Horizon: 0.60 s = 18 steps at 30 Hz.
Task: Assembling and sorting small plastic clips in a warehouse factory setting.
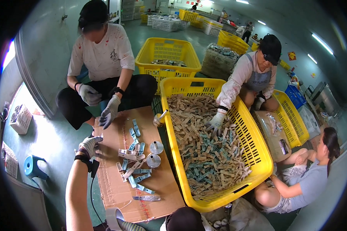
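Note:
My left hand [90, 147], in a pale striped glove, is at the left edge of a cardboard sheet [113, 184], its fingers apart and nothing visible in them. Blue and pale plastic clothes pegs [133, 169] lie loose on the sheet to its right. Beside them are two round silvery pieces [153, 160] and a flat metal strip [146, 198]. At the lower edge, a striped glove, seemingly my right hand [130, 226], shows only in part beside a roll of tape [112, 218]. Its fingers are mostly out of the picture.
A large yellow crate [260, 165] full of pegs stands right of the cardboard; a seated co-worker's gloved hand [216, 121] reaches into it. Across the sheet, another person's gloved hands [110, 111] hover. A blue stool [35, 167] is on the left. Another person sits at the right.

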### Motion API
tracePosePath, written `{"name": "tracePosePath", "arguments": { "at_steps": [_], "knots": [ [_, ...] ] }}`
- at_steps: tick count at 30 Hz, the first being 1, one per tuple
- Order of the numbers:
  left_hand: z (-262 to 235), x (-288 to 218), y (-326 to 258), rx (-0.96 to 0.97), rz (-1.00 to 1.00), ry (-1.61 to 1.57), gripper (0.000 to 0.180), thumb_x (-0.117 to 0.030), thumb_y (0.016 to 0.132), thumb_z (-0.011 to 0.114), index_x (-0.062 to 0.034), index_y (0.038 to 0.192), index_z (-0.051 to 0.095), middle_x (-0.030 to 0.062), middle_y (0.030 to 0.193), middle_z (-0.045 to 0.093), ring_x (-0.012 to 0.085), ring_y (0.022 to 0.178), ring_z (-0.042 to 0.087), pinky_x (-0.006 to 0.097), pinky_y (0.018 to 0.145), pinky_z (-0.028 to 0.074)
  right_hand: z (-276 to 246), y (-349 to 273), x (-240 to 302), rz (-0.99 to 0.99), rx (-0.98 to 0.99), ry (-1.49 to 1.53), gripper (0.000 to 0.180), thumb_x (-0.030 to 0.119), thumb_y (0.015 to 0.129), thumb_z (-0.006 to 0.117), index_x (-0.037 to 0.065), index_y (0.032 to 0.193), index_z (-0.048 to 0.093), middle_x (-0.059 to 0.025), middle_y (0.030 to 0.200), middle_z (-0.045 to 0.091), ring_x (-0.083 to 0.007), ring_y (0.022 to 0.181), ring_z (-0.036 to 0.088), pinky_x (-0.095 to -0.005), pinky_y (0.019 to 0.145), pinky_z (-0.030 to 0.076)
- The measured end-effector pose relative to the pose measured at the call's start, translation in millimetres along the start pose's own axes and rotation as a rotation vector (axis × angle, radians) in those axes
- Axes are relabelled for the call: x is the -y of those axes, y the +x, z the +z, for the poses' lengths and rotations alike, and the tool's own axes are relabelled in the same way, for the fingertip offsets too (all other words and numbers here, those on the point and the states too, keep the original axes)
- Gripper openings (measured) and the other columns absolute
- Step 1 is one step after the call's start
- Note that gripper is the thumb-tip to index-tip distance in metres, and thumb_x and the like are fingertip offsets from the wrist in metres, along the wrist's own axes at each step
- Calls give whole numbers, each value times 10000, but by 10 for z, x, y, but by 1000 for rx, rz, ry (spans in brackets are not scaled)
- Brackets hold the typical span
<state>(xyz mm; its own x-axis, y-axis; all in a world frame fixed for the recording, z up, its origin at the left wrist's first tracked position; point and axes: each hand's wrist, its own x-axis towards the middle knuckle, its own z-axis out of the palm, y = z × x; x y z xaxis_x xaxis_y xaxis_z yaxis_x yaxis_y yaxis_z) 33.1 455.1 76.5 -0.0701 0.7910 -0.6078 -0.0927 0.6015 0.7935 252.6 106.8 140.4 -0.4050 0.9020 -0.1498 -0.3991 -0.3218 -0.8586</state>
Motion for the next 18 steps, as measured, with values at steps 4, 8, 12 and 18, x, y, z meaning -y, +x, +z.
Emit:
{"name": "tracePosePath", "arguments": {
  "at_steps": [4, 8, 12, 18],
  "knots": [
    [-109, 21, 18, -18, -29, -42, 200, -145, 814, 698, -62, 934, 560, 50, 876, 464, 251, 784, 491, 745, 765, 402, -30, 48, 124, -3, -6, 42, 260, 207, 894, 606, 68, 1112, 589, -59, 976, 631, -161, 803, 620, -290, 681, 504],
    [-64, 28, 160, -6, -40, -38, 276, -187, 796, 729, -69, 984, 566, 45, 901, 464, 257, 817, 469, 760, 839, 346, -56, 146, 236, -21, -26, 79, 254, 201, 896, 605, 68, 1111, 589, -54, 972, 631, -156, 799, 619, -287, 676, 504],
    [-30, 78, 201, -64, -49, -89, 375, -310, 796, 746, -120, 1059, 560, 57, 984, 484, 288, 943, 455, 770, 918, 274, -10, 302, 298, -26, -36, 126, 248, 195, 898, 603, 67, 1111, 589, -50, 968, 631, -150, 795, 618, -283, 670, 504],
    [30, 61, -3, 3, 44, 97, 823, -684, 744, 630, -206, 1381, 421, 77, 1214, 505, 269, 1079, 477, 610, 1006, 302, 31, 317, 177, 99, 51, 318, 204, 54, 911, 581, 54, 1115, 583, 41, 883, 584, -53, 767, 537, -216, 622, 467]
  ]
}}
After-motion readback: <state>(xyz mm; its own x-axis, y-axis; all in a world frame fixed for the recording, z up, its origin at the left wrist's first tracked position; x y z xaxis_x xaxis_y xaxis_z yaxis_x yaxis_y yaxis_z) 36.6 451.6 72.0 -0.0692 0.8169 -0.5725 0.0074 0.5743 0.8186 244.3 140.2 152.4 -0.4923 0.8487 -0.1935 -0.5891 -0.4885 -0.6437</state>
